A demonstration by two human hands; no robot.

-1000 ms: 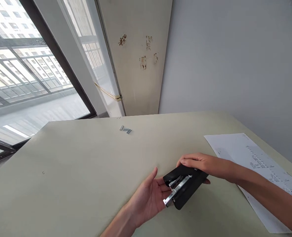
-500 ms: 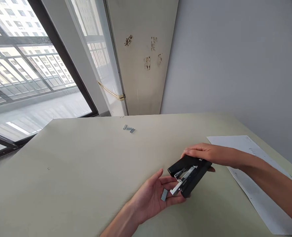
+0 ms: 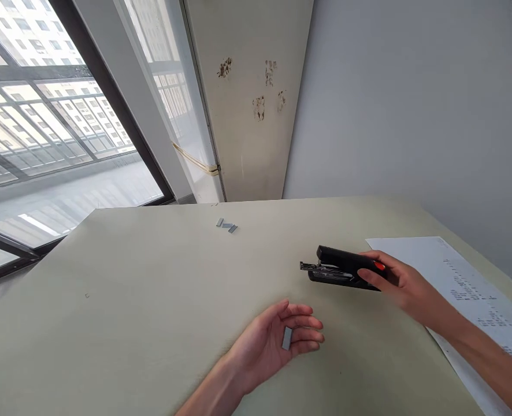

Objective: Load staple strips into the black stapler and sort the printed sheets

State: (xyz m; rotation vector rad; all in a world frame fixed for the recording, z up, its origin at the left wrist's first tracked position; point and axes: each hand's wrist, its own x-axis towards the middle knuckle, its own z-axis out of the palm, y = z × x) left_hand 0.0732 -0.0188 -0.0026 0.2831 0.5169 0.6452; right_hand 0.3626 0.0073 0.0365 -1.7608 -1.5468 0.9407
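My left hand [image 3: 277, 341] lies palm up on the pale table [image 3: 152, 289], fingers loosely curled, with a small strip of staples [image 3: 286, 338] resting on its fingers. My right hand [image 3: 394, 277] grips the rear of a black stapler [image 3: 338, 268], which is held on its side just above the table, its metal magazine pointing left. The stapler is to the upper right of my left hand, apart from it.
A few loose staple strips [image 3: 226, 225] lie near the table's far edge. A printed sheet of paper [image 3: 468, 289] lies at the right under my right forearm. A large window is at the left, a wall at the right.
The stapler was over my left palm; a staple strip dropped into that palm. My right hand then carried the stapler up and to the right, away from my left hand.
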